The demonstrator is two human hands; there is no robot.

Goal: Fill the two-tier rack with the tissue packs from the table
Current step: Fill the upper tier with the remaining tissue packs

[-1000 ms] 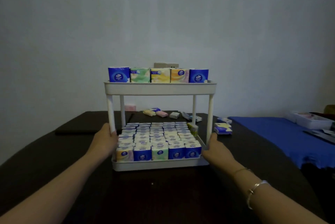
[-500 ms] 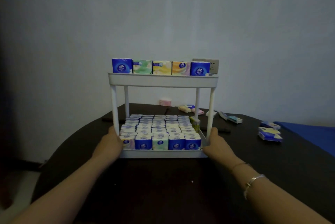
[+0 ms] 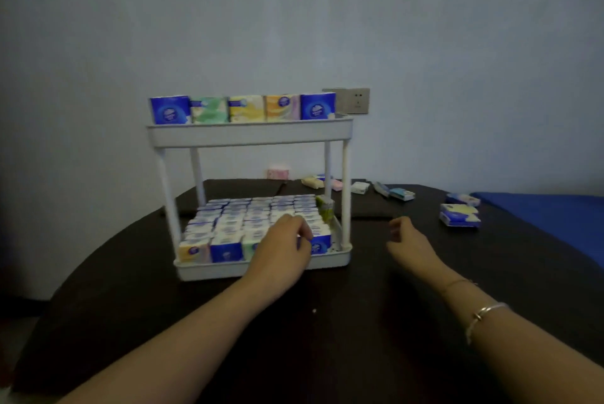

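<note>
The white plastic rack (image 3: 250,135) with round posts stands on the dark table (image 3: 327,322), both tiers lined with glossy square packs (image 3: 228,224). The left hand (image 3: 281,250), fingers curled, reaches over the lower front row; whether it grips a pack is unclear. The right hand (image 3: 408,240) hovers right of the rack, loosely curled, holding nothing. Loose packs (image 3: 460,214) lie far right.

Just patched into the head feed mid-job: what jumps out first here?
The white two-tier rack at the centre of the dark table: its lower tier is packed with tissue packs, and a row of five stands on top. The left hand reaches into the lower tier's front row; loose packs lie at the right.
</note>
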